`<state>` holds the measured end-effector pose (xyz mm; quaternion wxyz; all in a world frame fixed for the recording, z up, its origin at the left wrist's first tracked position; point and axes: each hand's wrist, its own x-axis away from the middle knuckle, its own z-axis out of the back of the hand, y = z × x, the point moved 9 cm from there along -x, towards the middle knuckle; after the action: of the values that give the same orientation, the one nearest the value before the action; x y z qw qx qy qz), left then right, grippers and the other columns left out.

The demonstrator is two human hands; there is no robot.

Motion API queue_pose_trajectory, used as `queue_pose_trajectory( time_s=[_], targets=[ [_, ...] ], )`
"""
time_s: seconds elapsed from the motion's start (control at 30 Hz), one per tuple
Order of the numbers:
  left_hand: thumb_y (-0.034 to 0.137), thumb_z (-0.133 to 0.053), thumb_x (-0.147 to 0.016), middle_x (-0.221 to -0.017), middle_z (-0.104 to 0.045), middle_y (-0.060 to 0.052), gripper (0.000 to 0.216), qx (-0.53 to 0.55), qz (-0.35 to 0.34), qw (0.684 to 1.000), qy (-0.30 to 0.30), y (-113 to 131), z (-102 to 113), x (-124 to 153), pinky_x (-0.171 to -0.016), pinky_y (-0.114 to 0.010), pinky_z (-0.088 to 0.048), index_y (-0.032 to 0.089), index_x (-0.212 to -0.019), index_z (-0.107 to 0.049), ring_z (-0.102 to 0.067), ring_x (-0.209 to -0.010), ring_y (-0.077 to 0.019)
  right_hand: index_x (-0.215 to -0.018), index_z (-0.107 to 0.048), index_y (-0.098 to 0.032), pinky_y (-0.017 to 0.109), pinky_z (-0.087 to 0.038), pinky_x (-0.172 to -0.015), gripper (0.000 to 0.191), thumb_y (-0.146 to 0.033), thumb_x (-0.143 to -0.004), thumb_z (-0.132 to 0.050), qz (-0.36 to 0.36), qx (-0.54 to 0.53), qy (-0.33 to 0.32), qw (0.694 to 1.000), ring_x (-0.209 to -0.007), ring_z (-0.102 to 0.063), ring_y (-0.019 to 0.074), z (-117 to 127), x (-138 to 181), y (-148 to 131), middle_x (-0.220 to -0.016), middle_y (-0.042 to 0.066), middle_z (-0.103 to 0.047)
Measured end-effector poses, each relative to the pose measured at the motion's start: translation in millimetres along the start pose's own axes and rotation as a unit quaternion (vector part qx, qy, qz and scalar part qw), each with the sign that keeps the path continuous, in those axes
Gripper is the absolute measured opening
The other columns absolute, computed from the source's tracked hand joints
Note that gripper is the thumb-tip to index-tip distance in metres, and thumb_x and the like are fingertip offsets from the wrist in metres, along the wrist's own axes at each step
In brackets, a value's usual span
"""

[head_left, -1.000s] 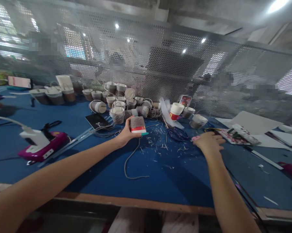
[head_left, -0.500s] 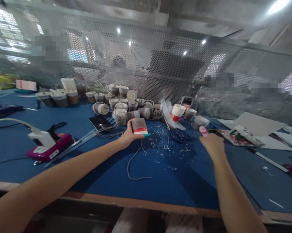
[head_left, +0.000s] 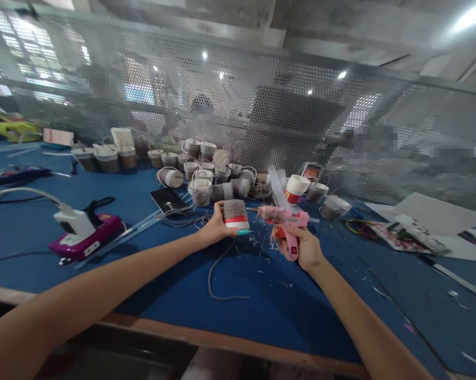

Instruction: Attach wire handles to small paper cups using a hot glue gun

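Observation:
My left hand (head_left: pixel 215 228) is closed around a paper cup (head_left: pixel 235 214), tipped on its side or upside down, I cannot tell which. Grey cord wraps much of the cup, and a red and white band shows below it. From the cup a loose grey cord (head_left: pixel 211 277) trails over the blue table. My right hand (head_left: pixel 307 249) grips a pink glue gun (head_left: pixel 287 224) by its handle. The gun's nozzle points left and is close to the cup's right side; whether it touches is hard to tell.
Several cord-wrapped cups (head_left: pixel 202 190) crowd the back of the table (head_left: pixel 262 316). Stacked paper cups (head_left: pixel 296 187) stand behind the glue gun. A purple power strip (head_left: pixel 85 237) and a black phone-like slab (head_left: pixel 167 201) lie left. White scraps litter the middle; a mesh partition (head_left: pixel 230 105) rises behind.
My right hand has brought the pink glue gun leftward from the right side to near the cup. My left hand still holds the cord-wrapped cup; the view has shifted slightly.

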<state>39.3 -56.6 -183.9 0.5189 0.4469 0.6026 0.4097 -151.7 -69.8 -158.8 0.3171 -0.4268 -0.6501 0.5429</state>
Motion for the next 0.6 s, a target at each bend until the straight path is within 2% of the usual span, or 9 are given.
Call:
queue_pose_trajectory(
  time_s=[0.2,0.47,0.6],
  targets=[
    [0.025,-0.087,-0.045,-0.115,-0.047,-0.01,0.088,-0.02,0.003,1.0,-0.001,0,-1,1,-0.092,-0.053,-0.047,0.023,-0.108,-0.026,-0.057,-0.105,-0.0302,-0.064,-0.061,-0.015,0.02,-0.033,-0.027,0.02,-0.033,-0.056,-0.065,-0.02,0.023,0.035,0.999,-0.028,-0.044,0.0087,4,0,12,-0.049,0.003,-0.064],
    [0.027,-0.087,-0.041,-0.119,-0.045,-0.012,0.09,-0.04,-0.008,0.999,0.013,8,-3,4,-0.098,-0.052,-0.044,0.022,-0.106,-0.026,-0.053,-0.113,-0.0326,-0.064,-0.061,-0.015,0.02,-0.031,-0.026,0.018,-0.031,-0.057,-0.065,-0.027,0.051,0.002,0.998,-0.028,-0.043,0.0084,-4,-3,16,-0.051,0.003,-0.064],
    [0.027,-0.087,-0.045,-0.118,-0.046,-0.011,0.087,-0.056,-0.011,0.998,0.007,10,-4,6,-0.099,-0.053,-0.043,0.023,-0.108,-0.026,-0.054,-0.112,-0.0308,-0.061,-0.059,-0.015,0.02,-0.031,-0.026,0.019,-0.033,-0.059,-0.064,-0.02,0.063,0.001,0.998,-0.027,-0.042,0.0082,-4,-3,17,-0.048,0.003,-0.063]
  ],
)
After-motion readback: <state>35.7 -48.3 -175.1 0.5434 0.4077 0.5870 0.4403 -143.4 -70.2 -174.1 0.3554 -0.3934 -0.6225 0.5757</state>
